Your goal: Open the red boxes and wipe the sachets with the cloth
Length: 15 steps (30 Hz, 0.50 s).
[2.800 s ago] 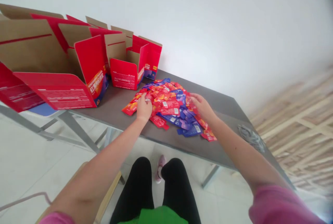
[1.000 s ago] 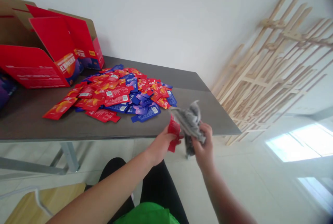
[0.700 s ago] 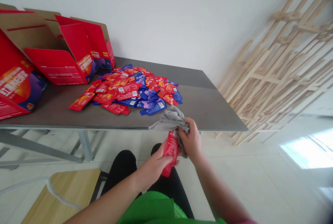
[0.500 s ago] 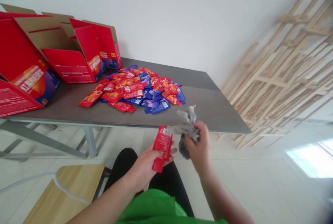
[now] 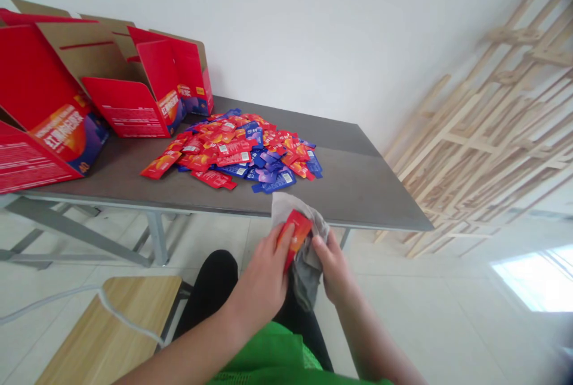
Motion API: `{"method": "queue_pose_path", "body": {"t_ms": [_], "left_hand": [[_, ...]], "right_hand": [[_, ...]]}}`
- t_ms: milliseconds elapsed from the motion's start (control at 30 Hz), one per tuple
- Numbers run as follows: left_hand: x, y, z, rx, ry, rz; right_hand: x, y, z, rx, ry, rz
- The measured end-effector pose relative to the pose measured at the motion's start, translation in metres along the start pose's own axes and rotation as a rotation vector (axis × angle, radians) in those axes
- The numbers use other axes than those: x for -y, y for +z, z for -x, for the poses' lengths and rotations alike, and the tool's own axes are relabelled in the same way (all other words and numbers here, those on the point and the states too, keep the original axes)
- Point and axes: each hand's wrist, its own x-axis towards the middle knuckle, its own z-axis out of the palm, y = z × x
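Observation:
Just in front of the table's near edge, my left hand (image 5: 265, 265) is closed on a red sachet (image 5: 299, 231) with an orange patch. My right hand (image 5: 333, 265) grips a grey cloth (image 5: 307, 277), which spreads behind and beneath the sachet. Sachet and cloth seem to touch. The right fingers are partly hidden by the cloth. Beyond both hands, a pile of red and blue sachets (image 5: 233, 149) lies on the dark grey table (image 5: 349, 194).
Open red cardboard boxes (image 5: 128, 107) stand at the table's left. A wooden stool (image 5: 116, 325) with a pale cable (image 5: 128, 326) across it is at lower left. Wooden frames (image 5: 474, 128) lean against the wall at right.
The cloth was bunched in my right hand beside the sachet; now it is spread behind it. My left hand has turned the sachet over and moved toward the cloth. The view shifted slightly.

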Motion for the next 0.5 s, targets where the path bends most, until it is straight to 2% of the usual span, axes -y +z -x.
{"method": "queue_pose_path", "body": {"t_ms": [67, 100, 200, 267, 333, 400, 500], "left_hand": [[0.003, 0.002, 0.001, 0.017, 0.044, -0.066], [0.004, 0.002, 0.003, 0.017, 0.014, -0.012], [0.004, -0.002, 0.006, -0.018, -0.220, 0.317], [0.003, -0.009, 0.006, 0.076, -0.383, 0.502], [0.000, -0.017, 0.007, 0.213, -0.450, 0.588], [-0.004, -0.024, 0.010, 0.221, -0.446, 0.599], [-0.008, -0.028, 0.017, 0.100, -0.451, 0.526]], "right_hand": [[0.003, 0.014, 0.015, 0.055, 0.105, -0.116], [0.005, 0.018, 0.019, 0.042, 0.142, -0.151], [0.014, 0.024, 0.021, -0.019, 0.225, -0.212], [0.017, 0.024, 0.019, -0.012, 0.257, -0.219], [0.016, 0.021, 0.014, 0.047, 0.265, -0.190], [0.013, 0.014, 0.007, 0.041, 0.192, -0.133], [0.007, 0.000, 0.001, -0.191, -0.099, 0.082]]}}
